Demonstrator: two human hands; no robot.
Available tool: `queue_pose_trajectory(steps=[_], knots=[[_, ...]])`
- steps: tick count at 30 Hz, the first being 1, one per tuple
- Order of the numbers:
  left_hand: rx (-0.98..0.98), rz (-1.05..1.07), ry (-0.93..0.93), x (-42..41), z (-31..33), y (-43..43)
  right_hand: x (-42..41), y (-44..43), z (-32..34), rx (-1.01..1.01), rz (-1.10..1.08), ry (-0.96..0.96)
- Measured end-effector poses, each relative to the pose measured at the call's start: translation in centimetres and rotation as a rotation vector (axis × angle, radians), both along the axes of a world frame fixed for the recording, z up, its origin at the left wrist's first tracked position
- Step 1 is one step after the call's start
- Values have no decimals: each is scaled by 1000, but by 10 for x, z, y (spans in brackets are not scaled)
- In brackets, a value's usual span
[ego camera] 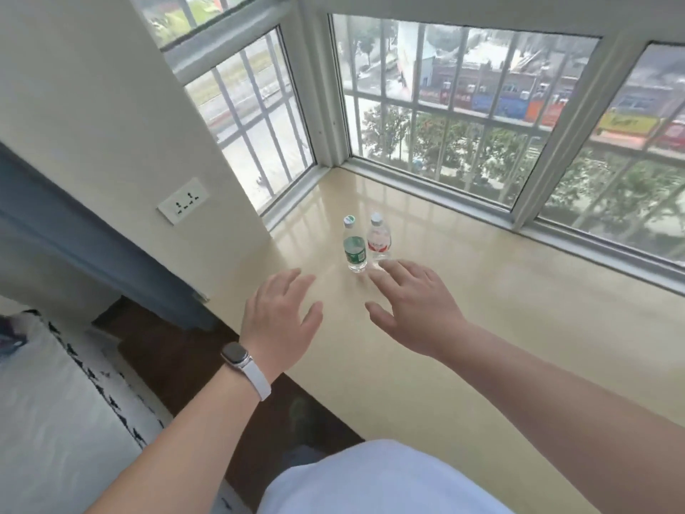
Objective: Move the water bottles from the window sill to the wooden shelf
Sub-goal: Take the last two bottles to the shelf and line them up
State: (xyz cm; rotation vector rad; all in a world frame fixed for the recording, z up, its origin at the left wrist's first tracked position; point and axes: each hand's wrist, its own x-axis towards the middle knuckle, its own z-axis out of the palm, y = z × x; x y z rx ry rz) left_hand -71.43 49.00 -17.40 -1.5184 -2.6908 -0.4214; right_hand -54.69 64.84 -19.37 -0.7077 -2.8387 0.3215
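Water bottles (356,254) x2, upright on window sill (500,320), toward the corner of the bay window, well back from the front edge. Green-label bottle (355,250) on the left, red-label bottle (379,240) just beside it on the right & a bit further back. Touching or not: can't tell. Both capped & clear, prob. light enough for one hand each.

Left hand (281,320) & right hand (411,306) both out over the sill, palms down, fingers spread & relaxed, grasping nothing. Right fingertips near the base of the red-label bottle, overlapping it in view, contact unclear. Left hand short of the green-label bottle, apart from it. Spread prob. a pre-shape for one bottle per hand: fits w/ the pair standing side by side, left for green, right for red.

Smartwatch (237,356) w/ white strap on left wrist. Wall socket (182,202) on the wall at left. Wooden shelf not in view, so drop-off spot unknown. Task barely begun, neither bottle lifted yet.
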Motion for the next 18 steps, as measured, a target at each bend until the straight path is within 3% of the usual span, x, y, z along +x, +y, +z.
queue_pose_trajectory(steps=[18], knots=[[-97,-393,-331,-228,-109,131,-147,44,-73,-214,-647,-283]])
